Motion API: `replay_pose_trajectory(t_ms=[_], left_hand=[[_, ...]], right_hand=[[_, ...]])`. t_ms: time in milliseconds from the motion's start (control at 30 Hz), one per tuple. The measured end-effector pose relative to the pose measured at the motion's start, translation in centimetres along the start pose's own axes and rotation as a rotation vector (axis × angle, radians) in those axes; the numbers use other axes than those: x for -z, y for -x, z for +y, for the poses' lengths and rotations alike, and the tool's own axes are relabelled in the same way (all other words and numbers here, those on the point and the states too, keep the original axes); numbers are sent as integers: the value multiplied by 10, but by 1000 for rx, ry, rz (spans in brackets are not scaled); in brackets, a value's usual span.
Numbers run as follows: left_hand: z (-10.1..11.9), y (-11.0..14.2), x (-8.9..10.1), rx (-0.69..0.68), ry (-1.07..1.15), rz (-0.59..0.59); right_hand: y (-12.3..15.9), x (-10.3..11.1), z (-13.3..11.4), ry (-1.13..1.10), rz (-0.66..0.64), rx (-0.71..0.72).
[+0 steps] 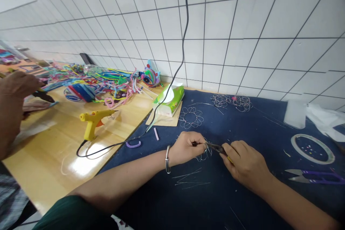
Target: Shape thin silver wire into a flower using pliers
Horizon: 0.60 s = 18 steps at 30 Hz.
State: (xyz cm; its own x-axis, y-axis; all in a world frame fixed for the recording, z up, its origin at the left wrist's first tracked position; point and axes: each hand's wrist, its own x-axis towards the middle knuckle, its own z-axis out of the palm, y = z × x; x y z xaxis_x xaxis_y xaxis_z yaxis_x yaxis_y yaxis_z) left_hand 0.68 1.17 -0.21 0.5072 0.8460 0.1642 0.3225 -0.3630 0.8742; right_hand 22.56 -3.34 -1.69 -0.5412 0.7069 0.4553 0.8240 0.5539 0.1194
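Note:
My left hand (188, 147) pinches a small wire flower (205, 155) of thin looped wire above the dark blue cloth (161, 194). In my right hand (244, 160) is a pair of pliers (216, 147), fingers wrapped round the handles. The jaws reach the wire right beside my left fingertips; whether they grip it I cannot tell. Several straight wire pieces (188, 179) lie on the cloth below my hands. Behind my left hand rests a finished-looking ring of wire loops (191, 118).
Left, on the wooden table (129, 118), are a yellow glue gun (93, 122) and tangled pipe cleaners (115, 82). A co-worker's hand (18, 86) holds pliers there. Nearby are a tissue pack (171, 100), wire coils (231, 102), a ring-shaped dish (296, 147) and purple snips (315, 176).

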Motion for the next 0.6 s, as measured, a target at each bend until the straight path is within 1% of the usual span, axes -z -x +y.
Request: replay_pose_trajectory(t_ms=[100, 200, 433, 600], left_hand=[[0, 0, 2, 55, 84, -62], [1, -1, 4, 40, 106, -89], [2, -2, 5, 8, 66, -81], [-1, -2, 4, -1, 22, -80]], right_hand=[[0, 1, 1, 19, 5, 16], [1, 2, 1, 33, 11, 28], [2, 1, -2, 10, -15, 15], [2, 2, -4, -35, -52, -28]])
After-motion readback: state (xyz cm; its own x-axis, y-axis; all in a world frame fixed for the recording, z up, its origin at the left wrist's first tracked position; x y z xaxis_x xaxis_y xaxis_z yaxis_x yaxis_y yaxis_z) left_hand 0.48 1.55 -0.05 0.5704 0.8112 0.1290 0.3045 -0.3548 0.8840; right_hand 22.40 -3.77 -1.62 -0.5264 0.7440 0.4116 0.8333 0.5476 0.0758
